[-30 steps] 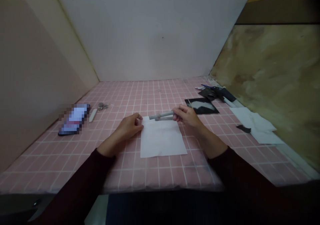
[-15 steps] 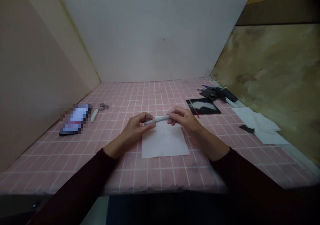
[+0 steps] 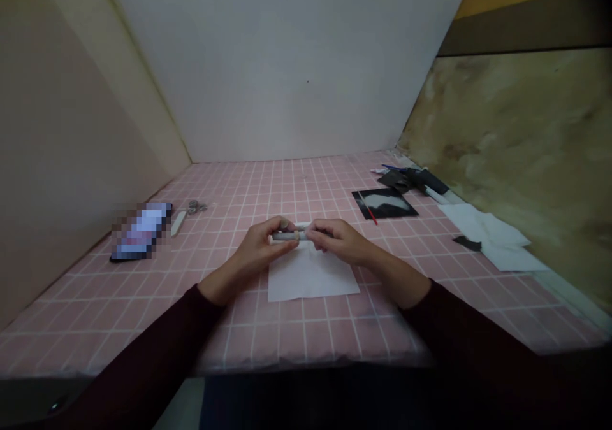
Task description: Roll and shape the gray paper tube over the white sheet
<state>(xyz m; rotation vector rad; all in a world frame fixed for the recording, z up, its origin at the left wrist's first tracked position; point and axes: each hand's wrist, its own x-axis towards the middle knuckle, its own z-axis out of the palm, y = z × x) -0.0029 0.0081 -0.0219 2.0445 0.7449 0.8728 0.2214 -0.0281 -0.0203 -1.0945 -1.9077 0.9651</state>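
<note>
Two hands are gripping one slim grey rod: the left hand is pinching its nine-o'clock end, while the right hand is curling round its three-o'clock end. The rod is lying level at twelve o'clock on the white sheet; whether it is touching the paper, I cannot tell. Two-handed adjusting of the rod is seemingly going on, and the next move is probably calling for a steady left pinch. Compared with half a second ago, the right hand is sitting closer to the left.
</note>
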